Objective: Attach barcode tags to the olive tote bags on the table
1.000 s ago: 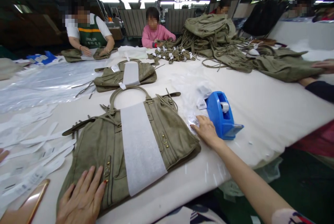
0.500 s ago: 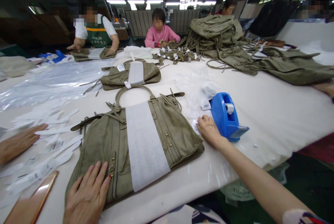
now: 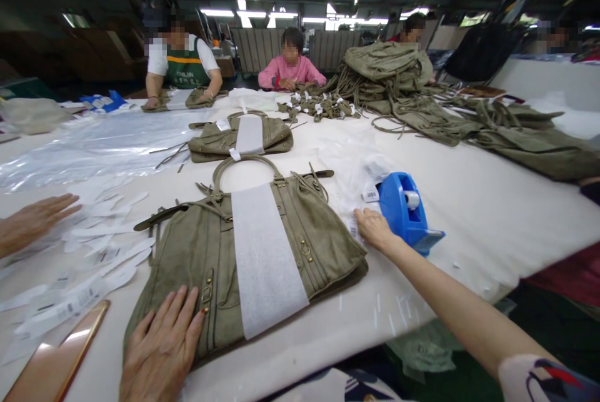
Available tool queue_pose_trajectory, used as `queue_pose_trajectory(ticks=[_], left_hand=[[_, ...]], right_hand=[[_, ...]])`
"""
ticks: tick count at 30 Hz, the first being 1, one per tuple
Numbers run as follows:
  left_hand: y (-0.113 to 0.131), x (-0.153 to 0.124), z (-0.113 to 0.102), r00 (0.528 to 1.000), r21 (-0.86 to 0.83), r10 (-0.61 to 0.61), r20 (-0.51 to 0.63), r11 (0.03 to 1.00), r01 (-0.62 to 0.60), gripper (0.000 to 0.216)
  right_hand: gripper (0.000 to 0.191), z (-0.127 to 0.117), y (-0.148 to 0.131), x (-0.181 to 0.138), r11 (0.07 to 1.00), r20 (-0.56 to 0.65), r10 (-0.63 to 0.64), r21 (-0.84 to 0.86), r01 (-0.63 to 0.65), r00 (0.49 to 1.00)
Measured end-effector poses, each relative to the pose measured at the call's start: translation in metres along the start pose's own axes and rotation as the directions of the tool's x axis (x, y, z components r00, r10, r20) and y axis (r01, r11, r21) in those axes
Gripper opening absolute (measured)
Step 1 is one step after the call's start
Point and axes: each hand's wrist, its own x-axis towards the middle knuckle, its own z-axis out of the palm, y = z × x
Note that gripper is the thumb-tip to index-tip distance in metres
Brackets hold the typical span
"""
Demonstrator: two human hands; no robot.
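An olive-green handbag (image 3: 187,258) lies on the table in front of me, with a band of white paper (image 3: 267,258) wrapped round its middle. My left hand (image 3: 162,346) rests flat on the bag's lower left, fingers stretched out. To the right of the bag, my right hand (image 3: 372,227) has its fingers curled down on a small clear plastic packet (image 3: 352,224) with a printed label; the fingertips are partly hidden. A blue tape dispenser (image 3: 403,211) stands right beside that hand. Another labelled clear packet (image 3: 370,192) lies just behind it.
A co-worker's hand (image 3: 40,224) hovers over loose white paper tags (image 3: 100,233) at left. A copper-coloured phone-like object (image 3: 56,352) lies near the front edge. Beyond are a second wrapped bag (image 3: 276,133), clear plastic sheets (image 3: 107,145), piled olive bags (image 3: 384,70) and several people.
My right hand's fingers have curled further over the packet, while my left hand stays on the bag. The co-worker's hand at left has lifted and pulled back slightly. The view has shifted a little.
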Motion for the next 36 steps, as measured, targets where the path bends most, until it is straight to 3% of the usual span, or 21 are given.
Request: queue_pose_trajectory(ticks=[5, 7, 8, 10, 11, 12, 14, 19, 25, 30, 36], left_hand=[[0.012, 0.014, -0.021, 0.994, -0.094, -0.027, -0.107, 0.995, 0.017, 0.046], [0.029, 0.024, -0.031, 0.990, -0.196, -0.007, -0.144, 0.980, -0.022, 0.058], [0.040, 0.029, -0.034, 0.989, -0.258, -0.002, -0.151, 0.965, -0.037, 0.062], [0.059, 0.037, -0.035, 0.989, -0.356, -0.002, -0.149, 0.933, -0.052, 0.060], [0.068, 0.039, -0.033, 0.990, -0.381, -0.002, -0.140, 0.923, -0.052, 0.055], [0.074, 0.041, -0.030, 0.991, -0.388, 0.009, -0.133, 0.919, -0.060, 0.050], [0.082, 0.044, -0.023, 0.989, -0.361, 0.065, -0.130, 0.926, -0.108, 0.043], [0.091, 0.048, -0.015, 0.978, -0.227, 0.150, -0.143, 0.957, -0.180, 0.043], [0.103, 0.056, -0.012, 0.980, 0.015, 0.199, -0.029, 0.980, -0.198, 0.050], [0.114, 0.060, -0.021, 0.993, 0.012, 0.117, -0.017, 0.993, -0.117, 0.052], [0.139, 0.038, -0.035, 0.987, -0.090, 0.145, 0.075, 0.986, -0.138, 0.053]], right_hand=[[0.037, -0.014, 0.032, -0.007, 0.987, -0.008, 0.055, 0.150, -0.053, 0.998], [0.034, -0.022, 0.042, -0.017, 0.903, 0.024, 0.056, 0.425, -0.061, 0.998], [0.033, -0.026, 0.046, -0.023, 0.774, 0.066, 0.063, 0.627, -0.090, 0.996], [0.037, -0.035, 0.049, -0.035, 0.329, 0.189, 0.075, 0.922, -0.203, 0.979], [0.040, -0.039, 0.049, -0.040, 0.113, 0.249, 0.070, 0.960, -0.256, 0.966], [0.041, -0.042, 0.048, -0.045, -0.028, 0.296, 0.060, 0.955, -0.295, 0.953], [0.042, -0.048, 0.045, -0.053, -0.169, 0.328, 0.043, 0.933, -0.317, 0.944], [0.042, -0.055, 0.030, -0.060, -0.249, 0.315, -0.035, 0.916, -0.313, 0.949], [0.042, -0.065, 0.005, -0.060, -0.295, 0.304, -0.160, 0.893, -0.339, 0.939], [0.040, -0.083, -0.018, -0.054, -0.264, 0.290, -0.264, 0.895, -0.358, 0.920], [0.046, -0.099, -0.053, -0.044, -0.177, 0.318, -0.424, 0.889, -0.422, 0.848]])
